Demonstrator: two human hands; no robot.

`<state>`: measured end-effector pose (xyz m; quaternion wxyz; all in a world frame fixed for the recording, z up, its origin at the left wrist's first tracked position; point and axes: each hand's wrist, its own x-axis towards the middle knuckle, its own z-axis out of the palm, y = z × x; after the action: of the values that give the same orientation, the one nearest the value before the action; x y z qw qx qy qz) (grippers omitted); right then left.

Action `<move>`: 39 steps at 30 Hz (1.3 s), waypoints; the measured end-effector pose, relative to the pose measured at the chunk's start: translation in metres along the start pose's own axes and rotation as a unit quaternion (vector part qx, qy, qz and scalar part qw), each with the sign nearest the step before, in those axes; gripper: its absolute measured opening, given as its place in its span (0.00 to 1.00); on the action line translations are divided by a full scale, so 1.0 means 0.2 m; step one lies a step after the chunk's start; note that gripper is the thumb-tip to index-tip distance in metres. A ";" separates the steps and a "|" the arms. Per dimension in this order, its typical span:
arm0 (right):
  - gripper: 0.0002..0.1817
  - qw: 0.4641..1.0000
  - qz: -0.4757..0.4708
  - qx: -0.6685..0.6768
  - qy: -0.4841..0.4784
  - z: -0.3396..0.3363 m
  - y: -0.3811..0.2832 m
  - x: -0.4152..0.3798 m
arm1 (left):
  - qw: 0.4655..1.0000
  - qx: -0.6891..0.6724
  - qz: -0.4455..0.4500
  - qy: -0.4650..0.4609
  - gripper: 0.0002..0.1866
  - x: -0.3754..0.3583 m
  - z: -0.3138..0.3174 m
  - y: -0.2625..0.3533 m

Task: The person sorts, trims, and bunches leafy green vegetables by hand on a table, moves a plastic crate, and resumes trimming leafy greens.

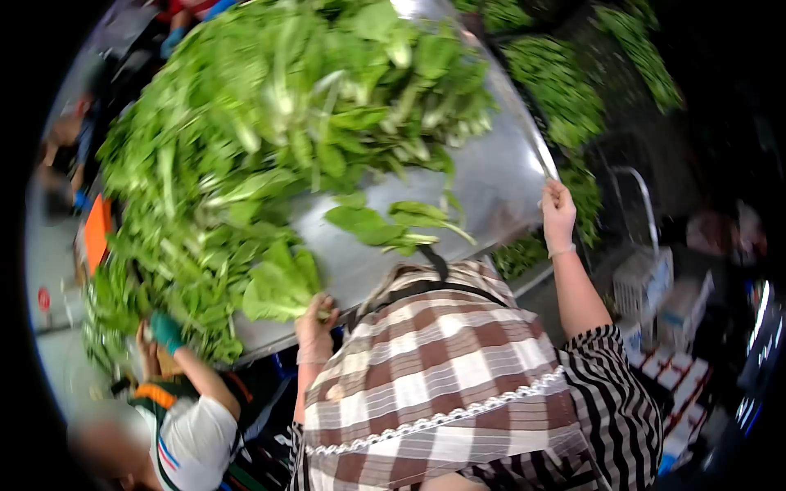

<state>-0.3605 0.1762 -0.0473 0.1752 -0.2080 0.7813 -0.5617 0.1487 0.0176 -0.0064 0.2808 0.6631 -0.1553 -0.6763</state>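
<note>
My left hand, in a thin clear glove, is closed around the base of a leafy green vegetable head at the table's near edge. The head's broad leaves point up and left over the metal table. My right hand, also thinly gloved, reaches out to the table's right corner with its fingers curled on the metal rim. Between my hands, close to my checked apron, lie a few loose leaves. A large heap of the same greens covers the far and left parts of the table.
At lower left, a co-worker in a white shirt has a teal-gloved hand at the greens. Other people's hands show at upper left. Beyond the right edge are more stacked greens, a white basket and a curved metal handle.
</note>
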 end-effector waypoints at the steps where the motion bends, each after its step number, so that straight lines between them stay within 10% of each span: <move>1: 0.13 0.999 -0.026 -0.022 -0.034 0.19 -0.14 -0.04 | 1.000 0.007 0.009 -0.006 0.10 -0.03 0.01 0.02; 6: 0.12 0.938 -0.191 0.096 -0.273 0.96 -0.59 -0.18 | 0.994 0.098 0.045 -0.006 0.15 -0.07 -0.06 0.05; 10: 0.12 0.917 -0.152 0.150 -0.336 1.38 -0.91 -0.18 | 0.975 0.219 0.046 0.009 0.17 -0.02 -0.15 0.06; 15: 0.16 0.942 -0.235 -0.093 -0.221 1.61 -1.26 -0.03 | 0.756 0.607 0.216 0.119 0.23 -0.12 -0.15 0.09; 21: 0.16 0.932 -0.196 -0.137 -0.274 1.75 -1.29 0.11 | 0.782 0.575 0.235 0.046 0.26 -0.26 -0.04 0.20; 23: 0.10 0.946 -0.199 0.090 -0.240 1.75 -1.20 0.11 | 0.869 0.431 0.235 -0.055 0.20 -0.32 0.11 0.23; 29: 0.05 0.845 -0.046 0.395 -0.356 1.51 -1.32 0.07 | 0.894 0.272 0.295 -0.197 0.09 -0.09 0.34 0.22; 39: 0.10 0.890 -0.279 0.060 -0.355 1.12 -0.97 -0.25 | 0.915 0.053 0.375 -0.141 0.17 -0.32 0.99 0.48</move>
<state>-0.1787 -0.0326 0.0691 0.2891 -0.5919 0.5419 -0.5219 -0.0310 -0.0534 0.1169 0.4532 0.4676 -0.4662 -0.5988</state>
